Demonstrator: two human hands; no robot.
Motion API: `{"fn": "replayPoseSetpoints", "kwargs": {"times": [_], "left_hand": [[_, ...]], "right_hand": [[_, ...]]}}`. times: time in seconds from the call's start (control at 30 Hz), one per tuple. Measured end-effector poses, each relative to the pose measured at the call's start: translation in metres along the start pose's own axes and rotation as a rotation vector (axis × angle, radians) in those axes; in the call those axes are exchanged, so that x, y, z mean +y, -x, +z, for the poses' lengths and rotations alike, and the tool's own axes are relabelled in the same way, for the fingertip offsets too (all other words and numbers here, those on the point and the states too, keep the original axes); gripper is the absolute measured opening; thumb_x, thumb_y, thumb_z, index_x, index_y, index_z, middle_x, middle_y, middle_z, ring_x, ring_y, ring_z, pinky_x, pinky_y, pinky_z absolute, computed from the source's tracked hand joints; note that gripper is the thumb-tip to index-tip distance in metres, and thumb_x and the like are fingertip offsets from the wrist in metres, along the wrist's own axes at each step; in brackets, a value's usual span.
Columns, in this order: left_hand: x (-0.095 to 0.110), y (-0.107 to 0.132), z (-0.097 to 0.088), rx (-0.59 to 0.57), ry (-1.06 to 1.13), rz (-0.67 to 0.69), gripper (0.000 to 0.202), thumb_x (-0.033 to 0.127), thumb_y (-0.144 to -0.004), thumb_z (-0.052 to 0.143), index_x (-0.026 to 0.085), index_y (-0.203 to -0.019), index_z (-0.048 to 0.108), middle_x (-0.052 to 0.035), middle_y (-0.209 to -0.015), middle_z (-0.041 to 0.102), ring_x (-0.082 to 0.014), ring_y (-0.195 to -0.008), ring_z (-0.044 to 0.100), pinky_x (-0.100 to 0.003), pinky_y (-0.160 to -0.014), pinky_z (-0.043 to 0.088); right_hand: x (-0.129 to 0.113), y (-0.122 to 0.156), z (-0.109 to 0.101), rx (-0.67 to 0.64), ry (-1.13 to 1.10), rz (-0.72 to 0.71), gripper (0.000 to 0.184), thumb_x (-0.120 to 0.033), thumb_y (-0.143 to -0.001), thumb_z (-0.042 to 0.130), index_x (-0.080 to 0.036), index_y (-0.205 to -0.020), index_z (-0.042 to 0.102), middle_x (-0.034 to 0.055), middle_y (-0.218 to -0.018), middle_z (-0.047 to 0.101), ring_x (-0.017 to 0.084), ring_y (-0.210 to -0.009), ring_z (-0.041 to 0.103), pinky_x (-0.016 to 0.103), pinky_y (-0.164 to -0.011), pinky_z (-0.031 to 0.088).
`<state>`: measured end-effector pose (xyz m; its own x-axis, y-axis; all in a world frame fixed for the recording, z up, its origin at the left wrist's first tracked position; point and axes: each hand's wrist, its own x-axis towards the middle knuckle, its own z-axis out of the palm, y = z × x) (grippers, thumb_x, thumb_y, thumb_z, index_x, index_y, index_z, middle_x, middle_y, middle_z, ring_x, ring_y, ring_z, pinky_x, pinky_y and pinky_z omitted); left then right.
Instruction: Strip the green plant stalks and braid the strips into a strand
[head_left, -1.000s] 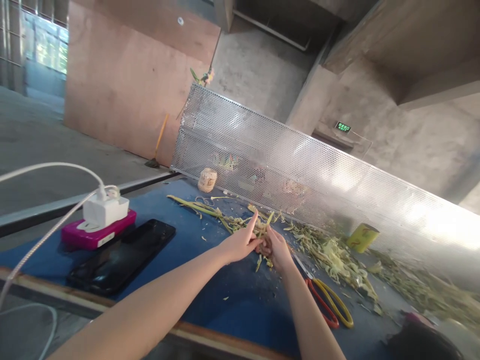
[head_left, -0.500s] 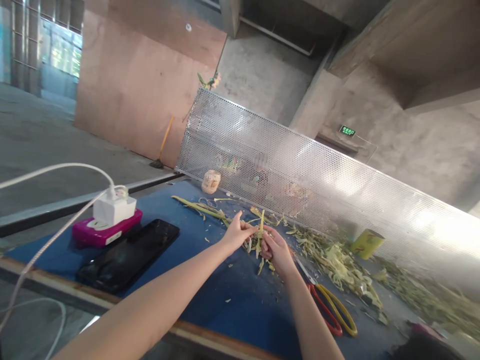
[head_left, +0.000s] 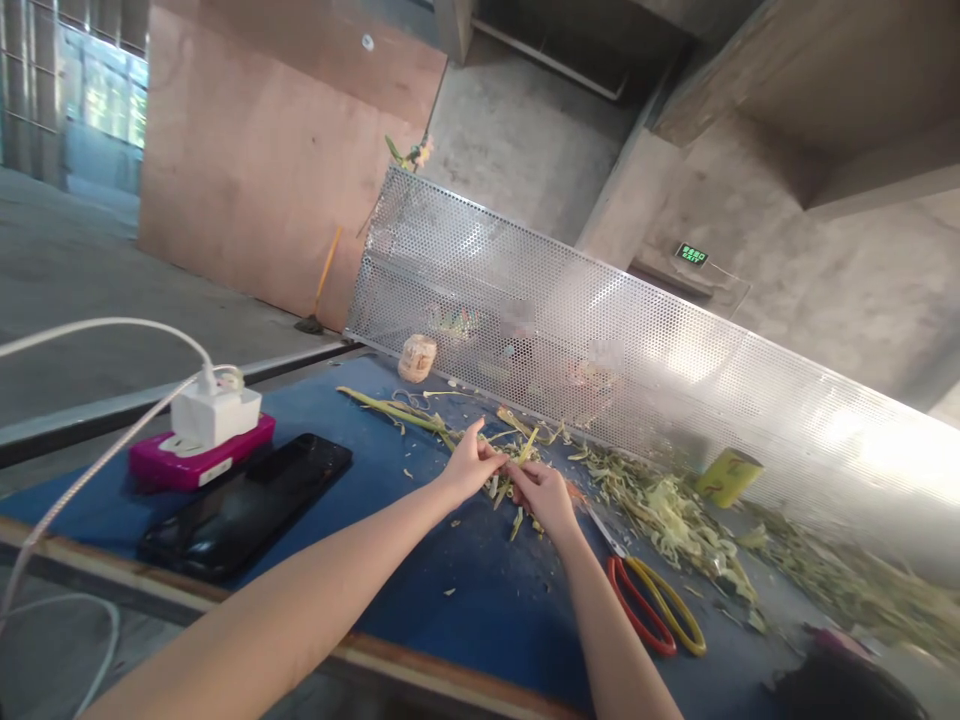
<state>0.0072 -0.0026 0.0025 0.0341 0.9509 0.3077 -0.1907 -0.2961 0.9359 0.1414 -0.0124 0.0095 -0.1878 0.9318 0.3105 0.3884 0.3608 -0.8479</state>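
Over the blue tabletop [head_left: 480,600], both my hands meet at a narrow yellow-green plant strip [head_left: 528,443]. My left hand [head_left: 471,466] pinches it between thumb and fingers, with the thumb pointing up. Closed on the same strip from the right is my right hand [head_left: 544,492], its fingertips almost touching the left ones. Shredded plant bits lie under and around the fingers, and part of the strip is hidden by them. Long green stalks [head_left: 390,406] stretch away to the left. Scissors [head_left: 652,600] with one red and one yellow handle loop rest right of my right forearm.
A black phone [head_left: 247,505] and a magenta power strip [head_left: 202,455] with a white charger lie at left. A perforated metal panel [head_left: 570,290] borders the far edge. Along it are a twine roll [head_left: 417,358], plant scraps [head_left: 675,520] and a yellow-green can [head_left: 729,478].
My fingers have shifted slightly along the strip, and its upper end now leans right instead of standing upright. The right hand has turned more palm-down. The whole view has moved slightly.
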Motion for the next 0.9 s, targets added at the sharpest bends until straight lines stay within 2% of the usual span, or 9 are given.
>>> {"fn": "replayPoseSetpoints", "kwargs": {"times": [0.17,0.33,0.47,0.53,0.63,0.7,0.8,0.9], "left_hand": [[-0.002,-0.003,-0.003,0.04,-0.03,0.032,0.081,0.014,-0.071,0.057,0.007,-0.134,0.006,0.0094,-0.051,0.045,-0.0087,-0.048,0.045,-0.023,-0.054,0.038],[0.003,0.002,-0.005,0.008,-0.159,0.18,0.07,0.015,-0.07,0.056,0.015,-0.131,0.023,0.0081,-0.055,0.046,-0.0101,-0.053,0.047,-0.025,-0.059,0.039],[0.004,0.004,-0.003,0.052,-0.242,0.237,0.06,0.018,-0.073,0.051,0.013,-0.129,0.027,0.0052,-0.061,0.048,-0.0128,-0.061,0.049,-0.028,-0.066,0.04],[0.003,0.003,-0.003,0.076,-0.274,0.234,0.059,0.017,-0.075,0.047,0.011,-0.129,0.025,0.0026,-0.065,0.05,-0.0143,-0.065,0.051,-0.031,-0.069,0.041],[0.004,0.003,-0.006,0.077,-0.318,0.232,0.063,0.013,-0.073,0.046,0.012,-0.131,0.022,-0.0036,-0.081,0.056,-0.0163,-0.075,0.053,-0.032,-0.074,0.041],[0.006,0.005,-0.007,0.029,-0.342,0.242,0.066,0.013,-0.072,0.047,0.013,-0.132,0.022,-0.0065,-0.089,0.058,-0.0176,-0.08,0.053,-0.033,-0.076,0.04],[0.01,0.011,-0.007,-0.105,-0.358,0.267,0.065,0.021,-0.074,0.049,0.016,-0.133,0.023,-0.0057,-0.085,0.062,-0.0191,-0.081,0.056,-0.033,-0.076,0.041],[0.012,0.014,-0.006,-0.201,-0.362,0.299,0.074,0.027,-0.073,0.055,0.019,-0.136,0.016,-0.0057,-0.087,0.063,-0.0201,-0.085,0.057,-0.034,-0.079,0.041]], "right_hand": [[0.001,0.0,0.002,0.052,0.033,-0.025,0.039,-0.049,-0.069,0.055,-0.016,-0.05,0.055,-0.0028,-0.04,0.048,0.007,-0.035,0.034,0.021,-0.038,0.025],[0.002,0.0,0.004,-0.005,-0.093,0.05,0.041,-0.055,-0.068,0.051,-0.016,-0.067,0.059,-0.0034,-0.044,0.05,0.006,-0.031,0.034,0.021,-0.034,0.022],[0.003,-0.001,0.004,-0.032,-0.207,0.082,0.045,-0.057,-0.071,0.046,-0.016,-0.087,0.056,-0.0043,-0.048,0.051,0.006,-0.031,0.035,0.019,-0.032,0.022],[0.002,-0.001,0.004,-0.046,-0.248,0.066,0.047,-0.053,-0.07,0.049,-0.016,-0.098,0.05,-0.0056,-0.049,0.051,0.006,-0.031,0.034,0.019,-0.032,0.022],[0.001,-0.001,0.003,-0.057,-0.279,0.052,0.049,-0.046,-0.068,0.054,-0.016,-0.105,0.042,-0.0084,-0.047,0.048,0.004,-0.03,0.031,0.017,-0.033,0.022],[0.0,-0.001,0.002,-0.06,-0.293,0.046,0.049,-0.043,-0.067,0.055,-0.017,-0.106,0.04,-0.0095,-0.046,0.047,0.004,-0.031,0.03,0.017,-0.033,0.021],[-0.001,-0.001,0.0,-0.037,-0.322,0.046,0.046,-0.041,-0.067,0.056,-0.018,-0.104,0.04,-0.01,-0.045,0.044,0.004,-0.031,0.029,0.017,-0.033,0.019],[-0.002,-0.001,-0.002,-0.016,-0.336,0.055,0.046,-0.041,-0.066,0.057,-0.02,-0.104,0.039,-0.0105,-0.044,0.04,0.004,-0.031,0.027,0.018,-0.034,0.017]]}}
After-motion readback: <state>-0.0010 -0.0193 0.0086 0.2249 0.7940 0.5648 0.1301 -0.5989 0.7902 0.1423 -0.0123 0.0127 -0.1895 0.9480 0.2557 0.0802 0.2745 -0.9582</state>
